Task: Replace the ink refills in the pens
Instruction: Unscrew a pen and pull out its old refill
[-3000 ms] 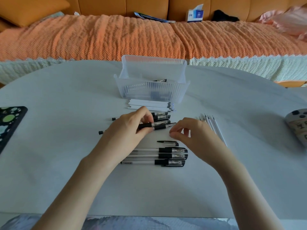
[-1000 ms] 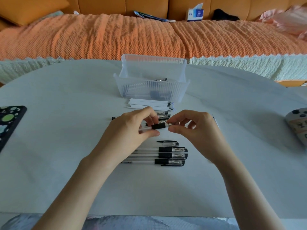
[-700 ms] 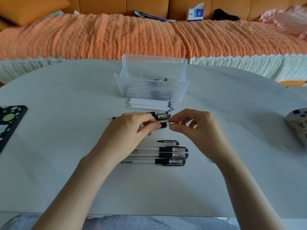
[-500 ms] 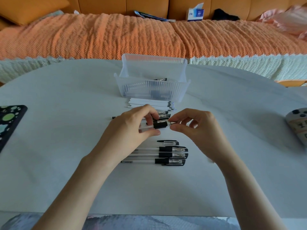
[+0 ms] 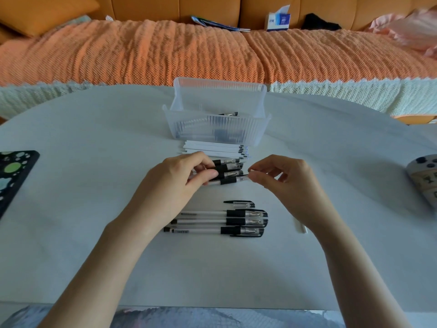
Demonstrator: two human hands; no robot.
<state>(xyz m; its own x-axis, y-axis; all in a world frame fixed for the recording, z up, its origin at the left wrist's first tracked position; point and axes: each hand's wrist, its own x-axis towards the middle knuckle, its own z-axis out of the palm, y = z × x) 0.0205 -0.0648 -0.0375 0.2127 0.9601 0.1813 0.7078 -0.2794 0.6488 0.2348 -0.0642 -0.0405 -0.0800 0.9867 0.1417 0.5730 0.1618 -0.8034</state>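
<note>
Found left hand curled round the barrel of an uncapped pen, slightly toward 12 o'clock of the centre of the table, thumb by the black grip, tip pointing to 3 o'clock. Found right hand meeting it from 3 o'clock, thumb and forefinger pinched on the tip end (nose cone or refill point: cannot tell). Noted further uncapped pens just beside the held one at 12 o'clock, then a stack of white refills, then a clear ribbed bin with pens inside. Logged at 6 o'clock a loose cap and, nearer still, three capped pens side by side, caps toward 3 o'clock. Recorded one white refill at 4 o'clock, partly hidden by the right wrist.
</note>
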